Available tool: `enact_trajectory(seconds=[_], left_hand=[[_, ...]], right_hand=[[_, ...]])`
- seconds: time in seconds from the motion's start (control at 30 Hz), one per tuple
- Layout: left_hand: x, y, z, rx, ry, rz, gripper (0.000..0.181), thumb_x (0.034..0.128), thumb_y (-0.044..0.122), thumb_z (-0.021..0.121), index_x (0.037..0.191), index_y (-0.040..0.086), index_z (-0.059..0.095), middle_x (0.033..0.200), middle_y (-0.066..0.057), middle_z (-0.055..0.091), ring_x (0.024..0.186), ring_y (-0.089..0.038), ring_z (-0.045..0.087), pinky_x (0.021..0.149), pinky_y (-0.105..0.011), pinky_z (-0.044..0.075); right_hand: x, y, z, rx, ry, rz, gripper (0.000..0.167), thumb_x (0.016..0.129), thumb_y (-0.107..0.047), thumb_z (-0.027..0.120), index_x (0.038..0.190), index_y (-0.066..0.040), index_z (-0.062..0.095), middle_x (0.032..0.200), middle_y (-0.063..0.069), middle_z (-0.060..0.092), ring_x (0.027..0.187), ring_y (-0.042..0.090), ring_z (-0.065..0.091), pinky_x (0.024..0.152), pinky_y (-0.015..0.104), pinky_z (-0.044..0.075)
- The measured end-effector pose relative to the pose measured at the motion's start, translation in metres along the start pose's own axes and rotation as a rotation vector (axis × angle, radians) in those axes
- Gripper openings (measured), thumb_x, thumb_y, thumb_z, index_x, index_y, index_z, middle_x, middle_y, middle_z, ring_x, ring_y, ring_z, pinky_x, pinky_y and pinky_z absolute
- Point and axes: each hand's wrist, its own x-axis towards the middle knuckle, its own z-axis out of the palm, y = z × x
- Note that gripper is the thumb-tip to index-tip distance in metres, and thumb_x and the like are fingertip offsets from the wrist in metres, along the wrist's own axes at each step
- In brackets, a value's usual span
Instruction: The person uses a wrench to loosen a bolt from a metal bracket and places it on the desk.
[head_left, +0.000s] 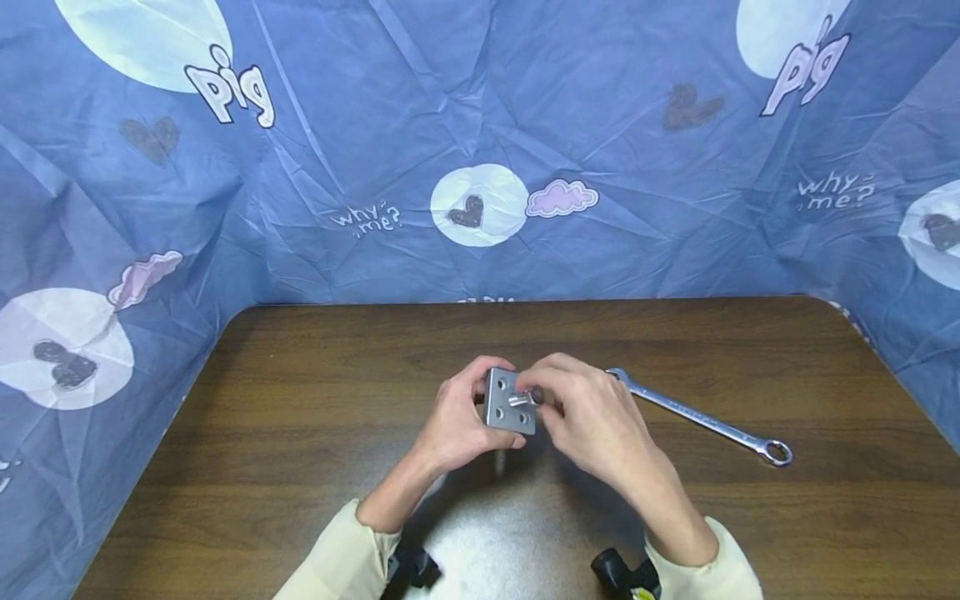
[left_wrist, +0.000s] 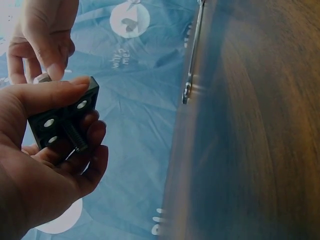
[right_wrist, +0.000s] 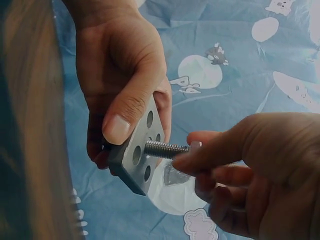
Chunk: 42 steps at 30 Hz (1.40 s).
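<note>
Blue printed sheet (head_left: pixel 630 250) around a wood-grain desk (head_left: pixel 300 375): bolt (right_wrist: pixel 165 150) and drilled metal plate (head_left: pixel 501 399) held up above it

Crinkled cloth along the back and both sides, with pale discs, dark hearts, pink clouds and the words "pig" and "why me?".

Near the middle of the desk, raised above it: the plate, thick and square-edged, gripped by its edges in the left hand (head_left: pixel 456 425), with thumb along the near edge and fingers curled at the opposite edge and underneath. Tilted, with one holed face toward the right hand (head_left: pixel 588 408). Round holes near the corners, around the bolt.

Bolt standing out from the middle of that face and running right through, with its threaded end showing on the far side, beside the curled left fingers, in the left wrist view. Outer end pinched between right thumb and forefinger, mostly covered by them. Bright thread bare between plate and right fingertips, so right hand just beside the plate.

To the right, flat on the desk: ring-ended wrench (head_left: pixel 697 416), slanting, far end partly behind the right hand. Pale sleeves (head_left: pixel 341 554) on both forearms; black devices (head_left: pixel 617 571) at both wrists.
</note>
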Motion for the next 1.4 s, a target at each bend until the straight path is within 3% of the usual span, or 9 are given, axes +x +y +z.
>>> enact_trajectory(seconds=[0.17,0.23,0.33,0.47,0.6,1.03,1.4], left_hand=[[-0.0005,-0.0004,0.0002,-0.010,-0.004,0.010,0.070,0.0564,-0.001,0.087,0.120,0.011,0.061,0.094,-0.013,0.078,0.081,-0.008,0.068,0.080,-0.030,0.052],[-0.0006,-0.0005,0.0001,-0.007,-0.004,0.010,0.070,0.0563,-0.001,0.088,0.120,0.011,0.060,0.095,-0.013,0.078,0.080,-0.008,0.068,0.079,-0.030,0.052],[-0.0008,-0.0004,-0.0001,0.008,-0.002,0.005,0.073,0.0552,0.000,0.089,0.122,0.010,0.060,0.093,-0.012,0.077,0.078,-0.007,0.067,0.080,-0.031,0.051],[-0.0011,-0.0006,0.0000,0.019,-0.002,0.003,0.075,0.0550,0.000,0.089,0.123,0.010,0.059,0.091,-0.012,0.077,0.078,-0.007,0.067,0.083,-0.031,0.050],[-0.0012,-0.0005,0.0001,0.017,-0.004,-0.001,0.075,0.0552,-0.001,0.089,0.123,0.011,0.059,0.094,-0.012,0.078,0.080,-0.008,0.068,0.085,-0.033,0.050],[-0.0007,-0.0004,0.0005,0.004,-0.007,-0.002,0.074,0.0556,-0.002,0.088,0.122,0.009,0.059,0.096,-0.014,0.077,0.080,-0.008,0.067,0.081,-0.030,0.050],[-0.0001,-0.0001,0.0004,-0.005,-0.012,-0.011,0.074,0.0560,-0.002,0.088,0.123,0.008,0.059,0.092,-0.014,0.077,0.079,-0.008,0.067,0.083,-0.033,0.050]], right_hand=[[-0.0007,-0.0005,-0.0023,0.000,-0.068,0.072,0.051,0.073,-0.031,0.088,0.118,-0.018,0.068,0.110,-0.001,0.073,0.067,0.004,0.058,0.059,0.024,0.045],[0.0001,-0.0007,-0.0023,0.000,-0.072,0.125,0.053,0.074,-0.043,0.086,0.116,-0.017,0.068,0.106,0.000,0.074,0.070,0.008,0.062,0.060,0.027,0.047],[0.0017,-0.0014,-0.0024,-0.026,-0.068,0.202,0.038,0.081,-0.048,0.078,0.102,-0.017,0.072,0.086,-0.004,0.072,0.069,0.010,0.062,0.057,0.029,0.045],[0.0026,-0.0016,-0.0029,-0.072,-0.080,0.241,0.030,0.088,-0.047,0.071,0.082,-0.018,0.073,0.060,-0.009,0.056,0.056,0.007,0.048,0.051,0.027,0.037],[0.0022,-0.0020,-0.0028,-0.082,-0.092,0.231,0.028,0.087,-0.044,0.073,0.076,-0.018,0.073,0.055,-0.011,0.051,0.051,0.006,0.043,0.048,0.025,0.033],[0.0012,-0.0022,-0.0056,-0.024,-0.058,0.129,0.017,0.079,-0.027,0.083,0.093,-0.018,0.078,0.079,-0.006,0.074,0.060,0.000,0.055,0.054,0.024,0.042],[0.0006,-0.0020,-0.0035,0.000,-0.009,0.035,0.023,0.073,-0.005,0.081,0.094,-0.016,0.080,0.094,-0.005,0.076,0.063,0.003,0.059,0.057,0.019,0.044]])
